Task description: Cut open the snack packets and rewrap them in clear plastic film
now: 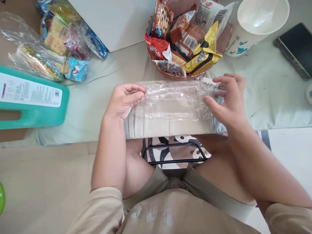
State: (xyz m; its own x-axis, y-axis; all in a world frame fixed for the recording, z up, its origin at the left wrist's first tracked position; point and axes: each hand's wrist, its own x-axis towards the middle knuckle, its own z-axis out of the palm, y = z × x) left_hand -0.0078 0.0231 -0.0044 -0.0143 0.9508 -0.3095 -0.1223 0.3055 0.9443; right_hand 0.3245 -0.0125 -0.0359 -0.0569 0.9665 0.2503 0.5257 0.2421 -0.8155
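A clear plastic bag (173, 100) is spread between my two hands, at the front edge of the cloth-covered surface. My left hand (125, 100) pinches its left end between thumb and fingers. At the other end, my right hand (226, 97) has its thumb and fingers apart, touching or very near the crinkled plastic; its fingertips are slightly blurred. Just beyond the bag stands a pinkish bowl (225, 42) filled with wrapped snacks, among them a red packet (157, 47) and a yellow packet (201, 63).
A white paper cup (246, 39) and a dark phone (296, 48) are at the right. On the left lie a teal jug (56, 117) and several packaged snacks (58, 35) in clear plastic. A white box (114, 19) stands behind. Below, a black frame (175, 161) shows between my legs.
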